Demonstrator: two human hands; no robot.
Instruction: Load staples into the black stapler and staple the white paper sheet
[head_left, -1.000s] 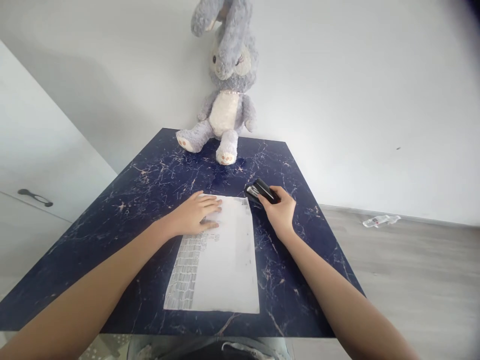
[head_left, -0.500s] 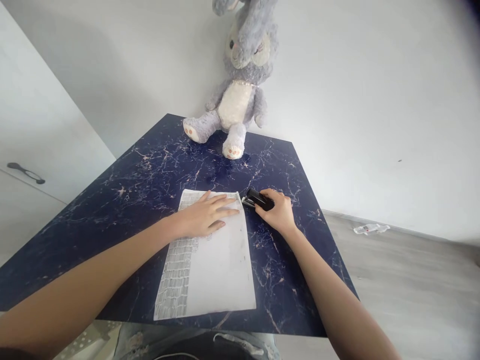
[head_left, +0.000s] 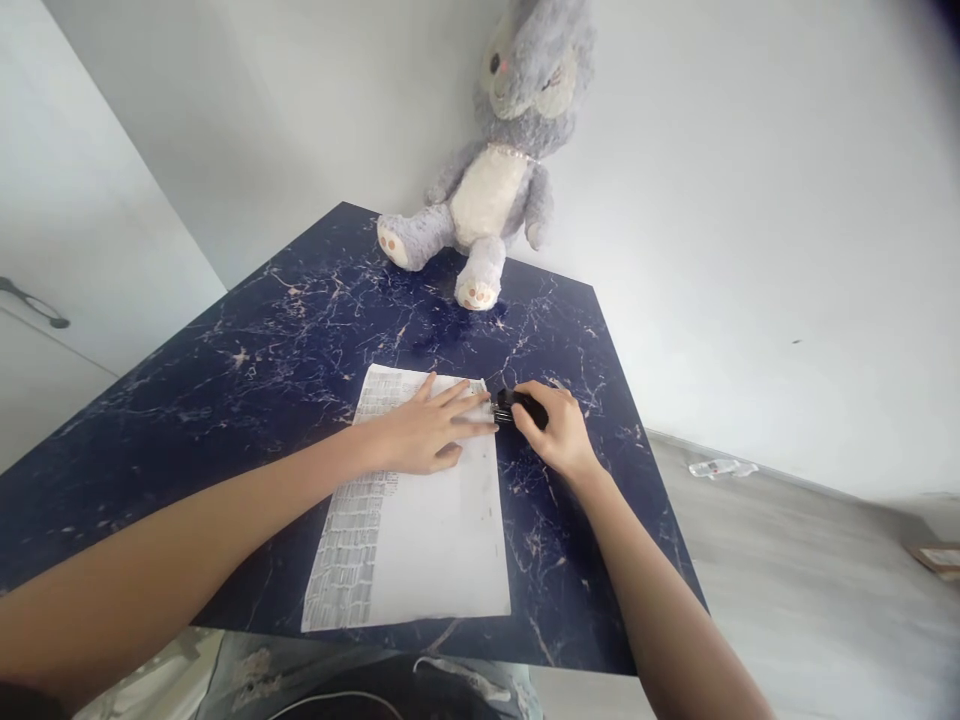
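A white printed sheet of paper point(head_left: 420, 530) lies on a dark blue marbled table point(head_left: 262, 350). My left hand point(head_left: 431, 432) rests flat on the sheet's upper part, fingers spread and stretched toward its top right corner. My right hand point(head_left: 555, 430) is wrapped round a black stapler point(head_left: 514, 407). The stapler's metal nose sits at the paper's top right corner, touching my left fingertips.
A grey and white plush rabbit point(head_left: 495, 170) sits at the table's far edge against the white wall. A white cabinet with a dark handle point(head_left: 30, 303) stands at the left. A clear plastic bottle point(head_left: 716, 467) lies on the grey floor at the right.
My right hand has brought the stapler left and down onto the paper's top right corner. My left hand slid to the right across the sheet. The camera has tilted.
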